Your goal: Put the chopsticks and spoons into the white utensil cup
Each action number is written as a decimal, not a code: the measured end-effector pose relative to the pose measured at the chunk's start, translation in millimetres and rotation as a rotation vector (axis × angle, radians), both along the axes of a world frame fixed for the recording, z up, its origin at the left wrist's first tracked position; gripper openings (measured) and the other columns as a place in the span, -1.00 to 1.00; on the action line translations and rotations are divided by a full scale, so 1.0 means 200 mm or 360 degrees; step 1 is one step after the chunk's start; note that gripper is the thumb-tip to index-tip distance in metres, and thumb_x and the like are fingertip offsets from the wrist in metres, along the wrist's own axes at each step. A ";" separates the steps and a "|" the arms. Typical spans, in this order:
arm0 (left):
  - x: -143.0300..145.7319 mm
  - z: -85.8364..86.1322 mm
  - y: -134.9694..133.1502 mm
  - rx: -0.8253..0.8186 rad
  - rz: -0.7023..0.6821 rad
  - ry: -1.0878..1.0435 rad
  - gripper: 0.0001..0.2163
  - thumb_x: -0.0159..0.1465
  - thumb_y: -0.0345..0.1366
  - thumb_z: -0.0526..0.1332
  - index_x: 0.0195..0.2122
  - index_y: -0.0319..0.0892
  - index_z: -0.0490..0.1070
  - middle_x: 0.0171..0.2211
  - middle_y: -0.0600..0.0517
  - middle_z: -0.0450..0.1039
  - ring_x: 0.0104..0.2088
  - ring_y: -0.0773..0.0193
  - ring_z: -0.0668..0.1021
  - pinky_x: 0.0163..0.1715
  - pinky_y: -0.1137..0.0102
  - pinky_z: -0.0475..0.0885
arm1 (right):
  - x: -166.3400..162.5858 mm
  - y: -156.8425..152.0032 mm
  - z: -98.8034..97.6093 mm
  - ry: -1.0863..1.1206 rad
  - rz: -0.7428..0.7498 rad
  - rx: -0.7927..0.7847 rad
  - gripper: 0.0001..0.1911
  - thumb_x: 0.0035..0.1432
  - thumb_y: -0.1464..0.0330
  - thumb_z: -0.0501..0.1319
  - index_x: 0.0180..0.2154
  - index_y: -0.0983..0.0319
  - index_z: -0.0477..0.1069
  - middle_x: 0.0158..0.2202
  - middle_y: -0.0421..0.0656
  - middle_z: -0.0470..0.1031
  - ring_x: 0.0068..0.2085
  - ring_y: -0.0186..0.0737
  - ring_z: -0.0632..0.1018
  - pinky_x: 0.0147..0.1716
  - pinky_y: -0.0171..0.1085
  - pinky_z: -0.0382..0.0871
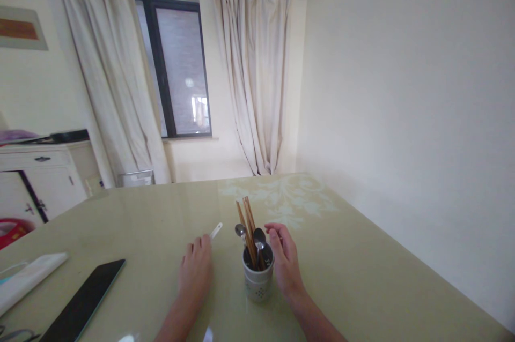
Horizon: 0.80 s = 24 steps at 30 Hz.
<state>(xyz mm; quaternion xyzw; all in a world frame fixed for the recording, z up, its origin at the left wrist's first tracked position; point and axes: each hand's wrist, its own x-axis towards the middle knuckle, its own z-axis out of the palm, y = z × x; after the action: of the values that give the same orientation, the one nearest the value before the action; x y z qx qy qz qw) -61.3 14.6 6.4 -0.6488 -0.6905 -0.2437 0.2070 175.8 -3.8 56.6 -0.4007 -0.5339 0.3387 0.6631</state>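
Observation:
A white utensil holder (pixel 257 277) stands on the pale green table (pixel 362 277), filled with wooden chopsticks (pixel 247 224) and two metal spoons (pixel 259 237). My right hand (pixel 284 261) rests against the holder's right side, fingers curled round it. My left hand (pixel 196 272) lies on the table to the holder's left, fingers closed over a white utensil (pixel 216 230) whose end sticks out past my fingertips.
A dark tablet or phone (pixel 84 302) lies at the near left, with a white folded item (pixel 28 277) beside it. A white cabinet (pixel 36 181) stands at far left. A wall runs along the table's right side; curtains and a window are behind.

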 end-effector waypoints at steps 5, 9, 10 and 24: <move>0.03 0.12 0.00 0.0928 -0.0516 -0.0352 -0.75 0.52 -0.33 0.07 0.16 -0.20 0.37 -0.08 -0.15 0.50 -0.08 0.07 0.59 -0.08 0.17 0.59 | 0.01 -0.05 0.01 -0.0008 -0.0262 0.0285 -0.57 0.41 -0.03 0.22 0.03 0.13 0.56 -0.03 -0.03 0.58 -0.07 0.00 0.52 -0.01 -0.09 0.39; 0.10 0.21 -0.12 0.1140 -0.0903 -0.0032 -0.60 0.43 -0.47 0.22 0.25 0.01 0.42 0.00 -0.08 0.51 0.02 0.15 0.59 0.03 0.27 0.54 | 0.03 -0.10 0.00 -0.0049 -0.0152 0.0608 -0.47 0.37 -0.12 0.19 0.09 0.09 0.57 -0.03 0.01 0.59 -0.04 0.08 0.54 -0.01 -0.01 0.41; 0.12 0.22 -0.15 0.1125 -0.0949 0.0053 -0.56 0.42 -0.49 0.24 0.27 0.03 0.43 0.00 -0.06 0.51 0.04 0.16 0.59 0.06 0.30 0.53 | 0.04 -0.11 0.00 -0.0069 -0.0078 0.0660 -0.45 0.34 -0.14 0.21 0.09 0.09 0.59 -0.08 0.01 0.61 -0.08 0.08 0.55 -0.04 -0.01 0.44; 0.20 0.20 -0.18 0.1261 -0.0954 0.0144 -0.45 0.29 -0.58 0.37 0.28 -0.16 0.38 0.08 -0.15 0.40 0.19 0.03 0.49 0.14 0.23 0.53 | -0.01 -0.09 0.06 -0.0064 0.0055 0.0333 -0.89 0.26 0.23 0.45 -0.26 0.11 0.73 -0.42 -0.12 0.69 -0.40 -0.10 0.64 -0.35 -0.19 0.51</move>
<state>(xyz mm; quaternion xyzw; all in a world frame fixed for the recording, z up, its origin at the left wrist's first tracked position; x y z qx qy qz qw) -21.6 -22.3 47.4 -0.7002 -0.3184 -0.5077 0.3882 174.8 -21.9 67.7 -0.3269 -0.5864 0.2843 0.6845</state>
